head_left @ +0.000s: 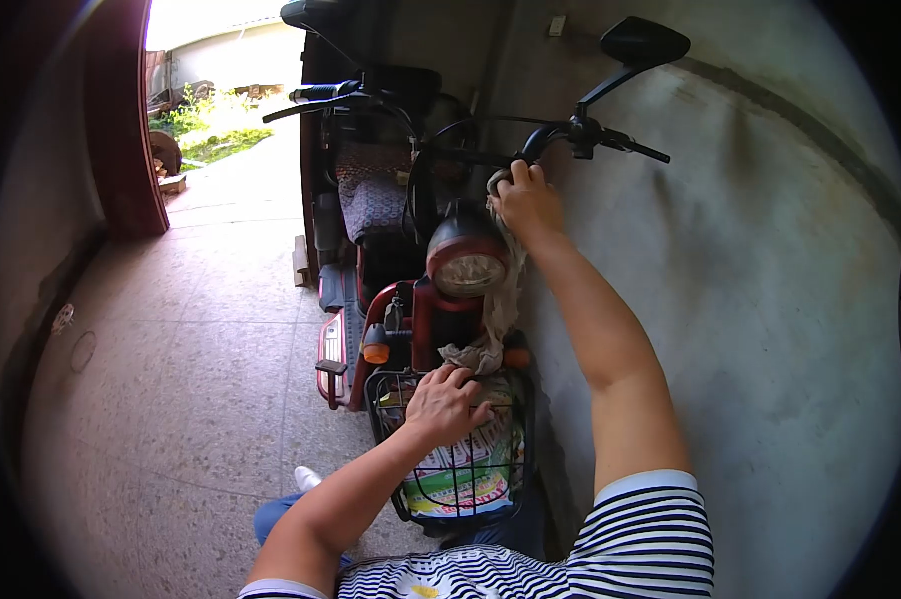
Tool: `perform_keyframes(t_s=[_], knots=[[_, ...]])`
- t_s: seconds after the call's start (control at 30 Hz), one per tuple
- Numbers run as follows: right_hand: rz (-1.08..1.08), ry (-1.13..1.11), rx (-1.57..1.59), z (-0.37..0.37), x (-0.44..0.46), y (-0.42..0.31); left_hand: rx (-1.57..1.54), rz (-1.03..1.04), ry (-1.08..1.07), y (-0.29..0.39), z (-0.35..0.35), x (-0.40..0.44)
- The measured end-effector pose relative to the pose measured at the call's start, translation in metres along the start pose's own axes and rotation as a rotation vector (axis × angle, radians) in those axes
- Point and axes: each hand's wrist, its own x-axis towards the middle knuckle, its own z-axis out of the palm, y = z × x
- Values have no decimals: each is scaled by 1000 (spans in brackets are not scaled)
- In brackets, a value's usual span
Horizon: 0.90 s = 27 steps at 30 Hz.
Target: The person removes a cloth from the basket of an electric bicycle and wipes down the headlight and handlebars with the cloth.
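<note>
A red and black scooter (420,309) stands in front of me, its round headlight (470,270) facing me. My right hand (530,203) is closed on the upper end of a pale cloth strip (504,290), just below the handlebar. The strip hangs down beside the headlight to a crumpled part above the front basket (530,439). My left hand (447,404) lies over the basket's back rim, fingers apart, its fingertips by the crumpled cloth. Colourful printed packaging (460,479) lies inside the wire basket.
Two mirrors rise from the handlebar, the right one (646,42) near the wall. A concrete wall (770,299) runs along the right. At the upper left a doorway with a dark red frame (126,120) opens onto a bright yard. Tiled floor (201,379) lies to the left.
</note>
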Motion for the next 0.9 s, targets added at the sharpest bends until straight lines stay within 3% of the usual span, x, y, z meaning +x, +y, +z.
perform_keyframes(t_s=[0.1,0.17,0.3,0.37,0.47,0.5,0.63,0.77,0.83,0.9], knots=[[68,-28,-72,5,-1,0,-4,-19,-53,0,0,0],[62,125,44,17,-18,11,6,-9,-53,-1,0,2],[168,152,257,52,-58,27,13,-24,-95,1,-3,2],[314,362,469,83,-72,36,20,-19,-97,2,-6,5],[370,362,529,54,-57,33,21,-28,-100,3,-3,2],[347,390,522,31,-45,23,17,-31,-99,3,-3,3],[257,430,378,53,-48,10,8,-28,-89,2,-2,4],[239,289,316,65,-77,1,23,-29,-99,4,-3,4],[247,84,439,49,-95,-6,24,-30,-86,5,-3,5],[272,55,507,41,-106,-13,21,-13,-66,5,-2,4]])
